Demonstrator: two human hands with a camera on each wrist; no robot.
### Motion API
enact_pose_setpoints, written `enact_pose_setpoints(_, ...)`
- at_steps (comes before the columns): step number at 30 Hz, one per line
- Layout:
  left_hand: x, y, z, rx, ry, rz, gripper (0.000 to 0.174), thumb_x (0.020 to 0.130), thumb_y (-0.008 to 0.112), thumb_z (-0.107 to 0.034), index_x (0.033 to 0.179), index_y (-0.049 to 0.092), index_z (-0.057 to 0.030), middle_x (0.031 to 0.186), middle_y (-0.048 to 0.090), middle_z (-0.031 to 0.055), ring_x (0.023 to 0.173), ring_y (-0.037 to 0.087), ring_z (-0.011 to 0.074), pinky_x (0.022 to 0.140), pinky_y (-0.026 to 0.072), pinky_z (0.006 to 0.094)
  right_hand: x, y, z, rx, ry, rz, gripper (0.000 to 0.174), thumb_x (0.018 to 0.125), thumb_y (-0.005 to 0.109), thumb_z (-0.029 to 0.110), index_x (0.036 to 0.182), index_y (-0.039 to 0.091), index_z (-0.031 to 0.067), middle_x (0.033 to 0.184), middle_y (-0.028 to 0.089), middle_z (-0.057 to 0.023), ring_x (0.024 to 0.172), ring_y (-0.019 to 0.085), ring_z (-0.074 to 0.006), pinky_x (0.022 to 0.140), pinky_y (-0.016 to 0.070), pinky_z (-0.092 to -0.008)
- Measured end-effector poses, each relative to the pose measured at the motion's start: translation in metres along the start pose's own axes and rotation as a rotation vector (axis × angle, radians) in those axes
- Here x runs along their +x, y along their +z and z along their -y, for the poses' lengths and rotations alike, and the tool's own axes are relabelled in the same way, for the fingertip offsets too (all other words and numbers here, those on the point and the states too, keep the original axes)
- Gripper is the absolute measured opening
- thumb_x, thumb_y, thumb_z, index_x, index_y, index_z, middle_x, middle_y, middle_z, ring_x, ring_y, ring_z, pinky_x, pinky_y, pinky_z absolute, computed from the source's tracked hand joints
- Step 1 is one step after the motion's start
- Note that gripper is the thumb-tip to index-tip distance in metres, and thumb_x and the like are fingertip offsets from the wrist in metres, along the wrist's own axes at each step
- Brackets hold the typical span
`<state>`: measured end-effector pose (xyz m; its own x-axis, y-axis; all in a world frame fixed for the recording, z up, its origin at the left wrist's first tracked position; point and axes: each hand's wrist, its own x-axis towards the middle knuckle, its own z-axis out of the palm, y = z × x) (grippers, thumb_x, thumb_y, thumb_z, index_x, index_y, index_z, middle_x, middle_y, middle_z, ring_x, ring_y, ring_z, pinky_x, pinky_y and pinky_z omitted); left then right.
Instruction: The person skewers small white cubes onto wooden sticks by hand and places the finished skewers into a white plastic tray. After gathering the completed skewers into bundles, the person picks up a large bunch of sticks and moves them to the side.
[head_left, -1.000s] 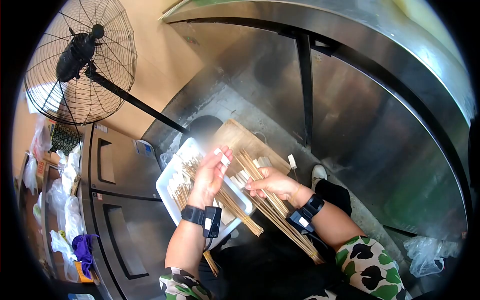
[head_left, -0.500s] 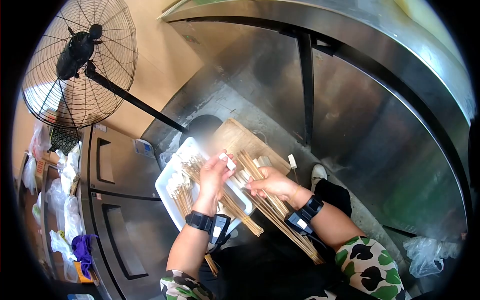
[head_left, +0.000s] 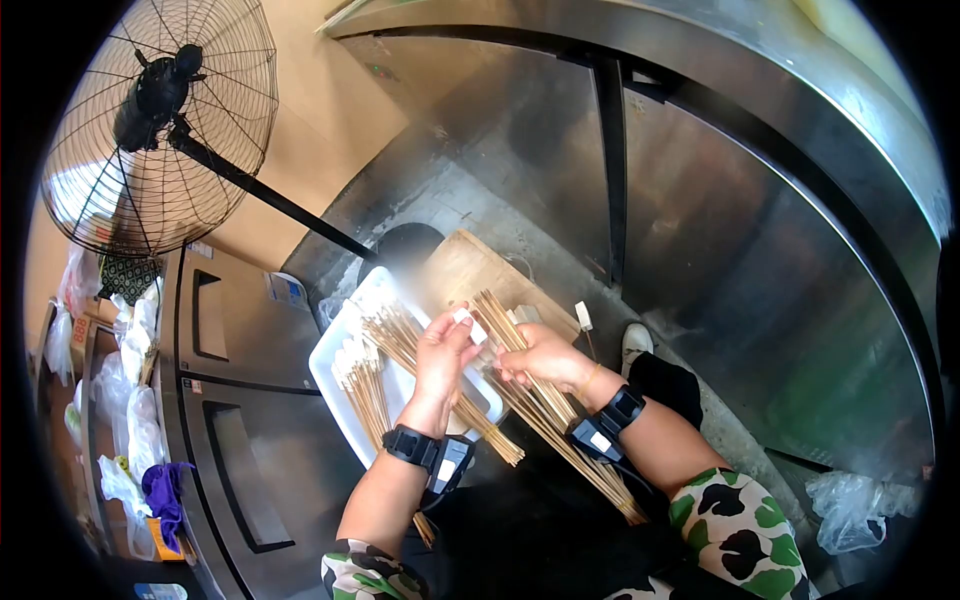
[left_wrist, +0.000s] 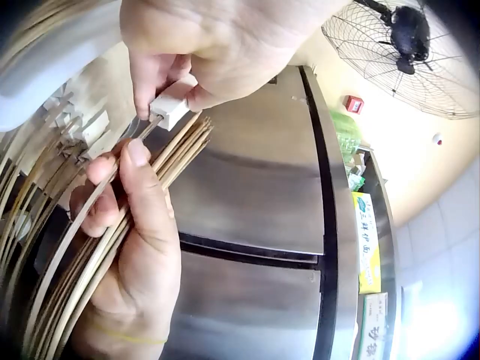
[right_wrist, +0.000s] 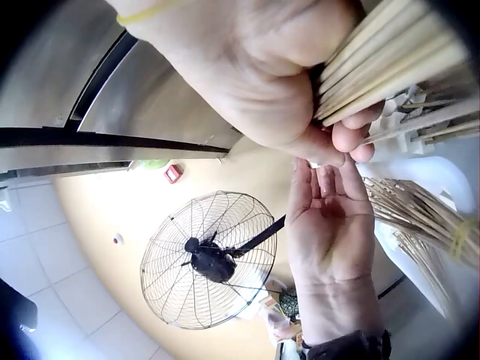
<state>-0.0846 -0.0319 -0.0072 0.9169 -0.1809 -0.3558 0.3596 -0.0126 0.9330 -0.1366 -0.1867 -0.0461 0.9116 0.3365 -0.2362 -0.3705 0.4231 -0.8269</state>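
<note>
My left hand (head_left: 440,360) pinches a small white block (left_wrist: 172,103) between thumb and fingers. A bundle of bamboo skewers (left_wrist: 90,274) lies in the grip of my right hand (head_left: 552,362), which also pinches one single skewer (left_wrist: 82,214) between thumb and forefinger. In the left wrist view, that skewer's tip meets the near end of the block. To the left, a white tray (head_left: 322,375) bears bundles of skewers (head_left: 365,395) with white pieces on their ends. More white blocks (left_wrist: 94,127) lie behind the right hand in the left wrist view.
A wooden board (head_left: 475,265) lies beyond the hands. One skewered white block (head_left: 584,317) sticks up at its right. The pedestal fan (head_left: 165,100) stands at the far left, steel cabinet doors (head_left: 740,240) at the right. A shoe (head_left: 637,340) shows beside the board.
My left hand has moved right with the white block, up to the right hand, and turned its fingers in towards the skewers. The right hand has barely moved.
</note>
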Motion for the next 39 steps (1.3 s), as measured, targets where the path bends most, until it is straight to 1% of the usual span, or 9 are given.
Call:
enact_pose_setpoints(6,-0.044,0.005,0.006,0.325,0.354,-0.041,0.035,0.088,0.054,-0.007,0.12,0.042,-0.003,0.11,0.052,0.008,0.101,0.054,0.0179,0.089,0.0446,0.031,0.003,-0.007,-0.003,-0.036,-0.045,-0.081,0.01,0.08,0.059,0.005,0.086,0.051,0.004,0.072,0.055,-0.0007,0.054,0.052,-0.0054,0.046,0.041,-0.0174)
enact_pose_setpoints(9,-0.084,-0.001,0.02,0.117,0.134,0.356,0.031,0.088,0.052,-0.004,0.117,0.042,-0.0024,0.117,0.046,0.0088,0.104,0.053,0.0189,0.091,0.0434,0.0309,0.004,-0.01,-0.008,0.002,-0.027,-0.132,0.012,0.08,0.058,0.004,0.089,0.051,0.0014,0.075,0.055,-0.0034,0.058,0.055,-0.0088,0.05,0.0455,-0.0202)
enact_pose_setpoints(11,-0.109,0.01,0.03,0.091,-0.081,0.375,0.033,0.088,0.049,-0.001,0.121,0.04,-0.0023,0.12,0.045,0.0097,0.106,0.051,0.0198,0.093,0.0422,0.0314,0.004,-0.012,-0.01,0.022,-0.01,-0.135,0.014,0.081,0.058,0.004,0.092,0.051,0.0001,0.077,0.055,-0.0051,0.061,0.056,-0.0106,0.052,0.0471,-0.0213)
enact_pose_setpoints(17,-0.097,0.036,0.044,-0.064,-0.102,0.443,0.039,0.083,0.051,-0.001,0.121,0.042,-0.0046,0.105,0.056,0.0053,0.092,0.055,0.0128,0.078,0.044,0.0232,-0.005,0.002,-0.008,0.107,0.057,-0.039,0.018,0.081,0.061,0.006,0.097,0.053,0.0034,0.076,0.057,-0.0034,0.067,0.056,-0.0117,0.058,0.048,-0.0231)
enact_pose_setpoints(23,-0.075,0.053,0.059,-0.069,-0.06,0.277,0.022,0.081,0.054,-0.004,0.103,0.052,-0.0031,0.088,0.061,0.007,0.07,0.059,0.0139,0.055,0.045,0.0215,-0.046,0.028,0.023,-0.406,-0.023,-0.047,0.031,0.086,0.059,0.024,0.108,0.055,0.0015,0.091,0.059,-0.0048,0.082,0.054,-0.0112,0.071,0.0452,-0.0233)
enact_pose_setpoints(27,-0.071,0.047,0.067,-0.08,-0.115,0.229,0.003,0.079,0.056,-0.003,0.082,0.057,-0.004,0.071,0.06,0.0047,0.061,0.056,0.0121,0.049,0.0418,0.0218,-0.034,-0.049,-0.032,-0.977,-0.357,-0.854,0.043,0.084,0.06,0.03,0.111,0.052,-0.0038,0.1,0.057,-0.0137,0.093,0.057,-0.0213,0.08,0.0449,-0.0297)
enact_pose_setpoints(30,-0.076,0.048,0.06,-0.087,-0.116,0.243,0.004,0.079,0.055,-0.004,0.076,0.058,-0.0049,0.067,0.059,0.0034,0.059,0.056,0.0118,0.048,0.0414,0.0225,-0.043,-0.068,-0.074,-1.071,0.114,-1.003,0.04,0.084,0.057,0.023,0.113,0.051,-0.0042,0.102,0.057,-0.0154,0.09,0.06,-0.0217,0.076,0.0473,-0.028)
enact_pose_setpoints(33,-0.075,0.046,0.063,-0.09,-0.118,0.278,0.003,0.079,0.055,-0.004,0.077,0.058,-0.0039,0.067,0.059,0.0038,0.059,0.056,0.0126,0.049,0.0435,0.0237,-0.065,-0.045,-0.065,-0.325,0.298,-0.68,0.04,0.083,0.053,0.014,0.119,0.046,-0.0039,0.094,0.059,-0.0142,0.074,0.06,-0.0171,0.067,0.0482,-0.0247)
enact_pose_setpoints(39,-0.078,0.044,0.062,-0.105,-0.092,0.267,0.025,0.075,0.059,0.0,0.096,0.045,-0.0006,0.082,0.054,0.0103,0.069,0.056,0.0174,0.057,0.0462,0.0285,-0.079,-0.032,-0.072,-0.309,-0.096,-0.756,0.036,0.087,0.043,0.007,0.122,0.043,-0.0023,0.08,0.06,-0.008,0.06,0.051,-0.0117,0.055,0.0429,-0.0216)
